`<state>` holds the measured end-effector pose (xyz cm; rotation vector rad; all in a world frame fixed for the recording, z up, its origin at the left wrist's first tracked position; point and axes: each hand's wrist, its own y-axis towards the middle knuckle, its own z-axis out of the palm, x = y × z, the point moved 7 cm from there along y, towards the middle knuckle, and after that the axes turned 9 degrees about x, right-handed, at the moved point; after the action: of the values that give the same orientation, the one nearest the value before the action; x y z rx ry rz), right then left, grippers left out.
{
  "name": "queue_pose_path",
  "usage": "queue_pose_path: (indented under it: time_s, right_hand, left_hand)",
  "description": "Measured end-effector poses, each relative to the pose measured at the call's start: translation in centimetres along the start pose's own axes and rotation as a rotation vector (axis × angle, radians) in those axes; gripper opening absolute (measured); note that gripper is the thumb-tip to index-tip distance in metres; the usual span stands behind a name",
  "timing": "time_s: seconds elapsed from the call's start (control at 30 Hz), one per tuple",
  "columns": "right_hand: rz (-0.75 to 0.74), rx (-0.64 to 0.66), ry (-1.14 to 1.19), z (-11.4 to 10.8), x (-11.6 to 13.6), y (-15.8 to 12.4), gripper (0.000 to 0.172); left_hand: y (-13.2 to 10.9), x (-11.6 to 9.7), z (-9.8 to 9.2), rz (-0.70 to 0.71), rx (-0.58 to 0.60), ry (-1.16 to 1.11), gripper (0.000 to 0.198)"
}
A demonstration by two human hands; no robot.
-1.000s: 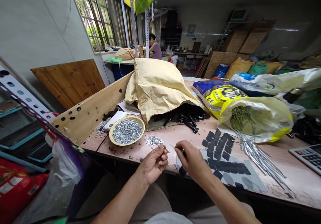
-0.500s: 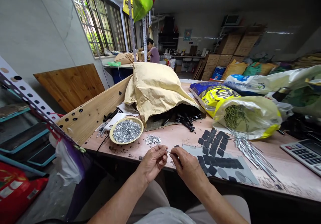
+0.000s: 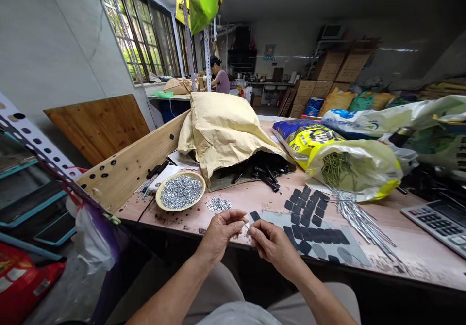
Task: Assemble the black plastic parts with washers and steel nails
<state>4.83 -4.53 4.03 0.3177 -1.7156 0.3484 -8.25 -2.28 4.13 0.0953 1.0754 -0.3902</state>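
The person's right hand [image 3: 273,247] is almost closed, and its fingertips [image 3: 254,231] pinch a thin, bright metal pin [image 3: 247,227]. The left hand [image 3: 220,235] is curled, with its fingertips [image 3: 238,217] very near the pin's other end, but I cannot tell if this hand has hold of anything. The pin is small and partly hidden by the fingers. Its long axis seems to lie almost level, pointing toward the left hand and a little away from the person.

Both hands are over the near edge of the pale wooden tabletop [image 3: 418,252], so there is open room below them and in front of the body. Just beyond the hands lies a loose patch of small silver washers [image 3: 219,204], and further left is a shallow round tan dish full of the same washers [image 3: 181,191]. To the right, black rubber pads sit on a grey backing sheet [image 3: 313,237], and one pad [image 3: 255,216] is just beyond the right fingertips. Long silver nails [image 3: 364,223] spill from a yellow and white plastic bag [image 3: 353,170] toward the tabletop's right side.
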Motion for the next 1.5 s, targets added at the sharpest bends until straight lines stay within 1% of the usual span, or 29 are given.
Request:
queue_pose_path:
  time_s: [0.13, 0.2, 0.3, 0.4, 0.43, 0.47, 0.5, 0.53, 0.6, 0.67, 0.7, 0.73, 0.77, 0.8, 0.83, 0.87, 0.9, 0.93, 0.97, 1.0, 1.03, 1.07, 1.1, 1.13, 1.17, 1.23, 1.33, 1.43, 1.5]
  right_hand:
    - [-0.017, -0.047, -0.048, -0.6, -0.1, -0.1, 0.037]
    - [-0.031, -0.064, -0.093, -0.8, 0.2, -0.2, 0.037]
    - [-0.042, -0.068, -0.112, -0.7, 0.2, -0.3, 0.037]
    - [-0.016, -0.057, -0.052, -0.4, -0.9, -0.6, 0.037]
    - [-0.003, -0.066, -0.045, -0.6, -1.6, -0.8, 0.037]
    - [0.006, -0.094, -0.068, -1.3, -2.2, -1.2, 0.036]
    - [0.007, -0.145, -0.125, -2.5, -2.8, -1.8, 0.035]
    - [0.006, -0.221, -0.214, -4.2, -3.3, -2.6, 0.032]
    - [0.033, -0.418, -0.445, -9.0, -4.2, -5.1, 0.027]
    - [0.167, -0.607, -0.671, -14.4, -4.8, -8.1, 0.022]
    - [0.256, -0.683, -0.756, -16.8, -5.0, -9.6, 0.02]
    - [0.339, -0.741, -0.816, -18.7, -5.0, -10.8, 0.019]
    - [0.398, -0.779, -0.851, -19.9, -4.9, -11.7, 0.019]
    - [0.425, -0.798, -0.866, -20.1, -4.5, -12.1, 0.019]
    - [0.418, -0.793, -0.865, -19.5, -4.1, -11.8, 0.019]
    - [0.39, -0.766, -0.859, -17.9, -3.6, -11.1, 0.019]
    - [0.352, -0.719, -0.855, -15.6, -3.2, -9.9, 0.018]
    - [0.299, -0.649, -0.835, -12.8, -2.8, -8.3, 0.015]
    - [0.245, -0.567, -0.811, -9.8, -2.5, -6.7, 0.009]
    - [0.165, -0.467, -0.742, -6.8, -2.2, -5.1, 0.007]
    - [0.081, -0.367, -0.575, -4.1, -2.0, -3.8, 0.01]
    - [0.036, -0.294, -0.402, -2.1, -1.9, -2.8, 0.016]
    - [0.016, -0.236, -0.222, -0.6, -1.9, -2.2, 0.023]
    - [0.025, -0.197, -0.059, 0.2, -2.0, -1.9, 0.029]
    - [0.056, -0.174, 0.062, 0.5, -2.2, -1.8, 0.034]
    - [0.104, -0.146, 0.194, 0.4, -2.5, -2.0, 0.039]
    - [0.122, -0.168, 0.209, -1.2, -3.2, -3.4, 0.038]
    - [0.156, -0.272, 0.113, -4.3, -5.2, -6.4, 0.038]
    - [0.201, -0.371, 0.03, -7.4, -7.3, -9.9, 0.038]
  left_hand:
    - [0.1, 0.2, 0.5, -0.043, 0.063, -0.055, 0.044]
    - [0.2, 0.3, 0.6, -0.043, 0.068, -0.049, 0.039]
    - [0.5, 0.6, 0.6, 0.01, 0.027, 0.075, 0.024]
    - [0.4, 1.3, 0.9, 0.031, 0.036, 0.206, 0.02]
    - [0.3, 1.6, 1.0, 0.014, 0.047, 0.224, 0.021]
    - [0.2, 1.9, 0.9, -0.007, 0.055, 0.231, 0.027]
    - [0.1, 2.0, 0.7, -0.025, 0.053, 0.227, 0.034]
    - [0.0, 2.0, 0.4, -0.032, 0.039, 0.216, 0.04]
    - [-0.2, 1.5, -0.6, -0.022, -0.008, 0.192, 0.048]
    - [-0.2, 0.9, -1.8, -0.004, -0.061, 0.198, 0.048]
    - [-0.2, 0.5, -2.3, 0.009, -0.08, 0.203, 0.049]
    - [-0.2, 0.3, -2.7, 0.02, -0.093, 0.208, 0.049]
    - [-0.1, 0.2, -3.0, 0.029, -0.098, 0.21, 0.05]
    - [-0.1, 0.1, -3.1, 0.035, -0.098, 0.21, 0.051]
    - [0.0, 0.2, -3.1, 0.037, -0.094, 0.207, 0.051]
    - [0.0, 0.3, -3.1, 0.036, -0.091, 0.204, 0.051]
    - [0.1, 0.4, -3.0, 0.036, -0.089, 0.196, 0.051]
    - [0.1, 0.4, -2.9, 0.039, -0.091, 0.185, 0.05]
    - [0.1, 0.3, -2.9, 0.047, -0.099, 0.172, 0.049]
    - [0.1, 0.2, -2.9, 0.06, -0.108, 0.16, 0.049]
    - [0.0, -0.2, -3.1, 0.076, -0.12, 0.151, 0.049]
    - [-0.1, -0.5, -3.3, 0.091, -0.133, 0.149, 0.049]
    - [-0.3, -1.0, -3.6, 0.104, -0.147, 0.153, 0.049]
    - [-0.5, -1.4, -4.0, 0.114, -0.163, 0.16, 0.05]
    - [-0.8, -1.7, -4.4, 0.121, -0.181, 0.166, 0.049]
    - [-1.3, -2.3, -5.2, 0.136, -0.218, 0.169, 0.047]
    - [-1.5, -2.2, -5.8, 0.155, -0.243, 0.176, 0.044]
    - [-0.9, -1.3, -5.9, 0.146, -0.221, 0.226, 0.042]
    - [0.0, -0.7, -5.9, 0.137, -0.204, 0.287, 0.04]
